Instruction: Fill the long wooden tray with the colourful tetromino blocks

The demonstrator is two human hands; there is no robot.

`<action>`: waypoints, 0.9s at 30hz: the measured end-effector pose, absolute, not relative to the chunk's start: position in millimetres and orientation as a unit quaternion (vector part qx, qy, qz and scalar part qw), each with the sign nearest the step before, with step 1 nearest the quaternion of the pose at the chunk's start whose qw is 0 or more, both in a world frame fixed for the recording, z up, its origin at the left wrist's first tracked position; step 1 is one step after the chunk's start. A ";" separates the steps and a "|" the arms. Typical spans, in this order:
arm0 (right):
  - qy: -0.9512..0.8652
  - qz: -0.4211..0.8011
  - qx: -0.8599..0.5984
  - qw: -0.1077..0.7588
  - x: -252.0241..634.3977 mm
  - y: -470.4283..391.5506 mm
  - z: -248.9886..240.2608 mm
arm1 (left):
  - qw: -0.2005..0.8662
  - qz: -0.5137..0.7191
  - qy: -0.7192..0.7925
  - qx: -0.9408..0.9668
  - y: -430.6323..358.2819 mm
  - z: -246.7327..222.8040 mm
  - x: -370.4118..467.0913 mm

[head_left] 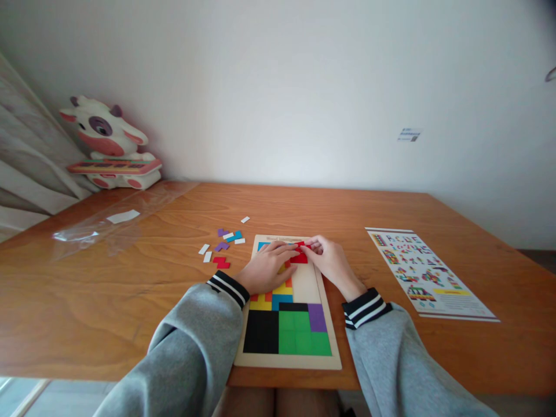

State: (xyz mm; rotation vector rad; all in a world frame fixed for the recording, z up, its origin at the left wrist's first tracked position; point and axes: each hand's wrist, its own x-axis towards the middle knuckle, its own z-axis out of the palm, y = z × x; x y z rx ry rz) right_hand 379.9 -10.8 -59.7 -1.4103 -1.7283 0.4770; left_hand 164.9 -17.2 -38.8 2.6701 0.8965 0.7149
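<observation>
A wooden puzzle board lies flat on the table in front of me, partly filled with coloured block pieces. Black pieces, green pieces and a purple piece fill its near end. My left hand rests over the board's left side, fingers stretched out, tips at the red pieces near the far end. With thumb and fingers closed, my right hand pinches a red puzzle piece at the upper right of the board. The fingers hide part of it. Below it, bare wood shows.
Left of the board lie loose pieces: red, purple, blue and several white ones. A printed pattern sheet is at the right. Clear plastic wrapping and a cow toy keyboard sit at the far left.
</observation>
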 end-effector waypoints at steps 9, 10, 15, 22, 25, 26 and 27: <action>-0.714 0.146 -0.557 0.398 381.7 -9.5 -61.6 | 0.116 0.212 0.316 0.917 -17.6 -39.7 164.5; -0.708 0.152 -0.556 0.408 382.0 -9.3 -61.3 | 0.116 0.212 0.316 0.917 -17.5 -39.7 164.4; -0.672 0.130 -0.570 0.454 386.1 -8.4 -56.3 | 0.123 0.215 0.320 0.914 -17.9 -38.9 164.6; -0.750 0.170 -0.522 0.368 398.1 -11.0 -48.9 | 0.100 0.222 0.313 0.918 -17.7 -40.0 164.7; -0.765 0.205 -0.505 0.344 401.4 -11.6 -48.4 | 0.097 0.223 0.314 0.918 -18.4 -38.2 165.5; -0.765 0.211 -0.504 0.341 402.3 -11.4 -48.6 | 0.097 0.224 0.316 0.917 -18.5 -37.7 165.7; -0.765 0.216 -0.505 0.338 403.1 -10.9 -49.0 | 0.096 0.224 0.317 0.917 -18.6 -37.4 165.9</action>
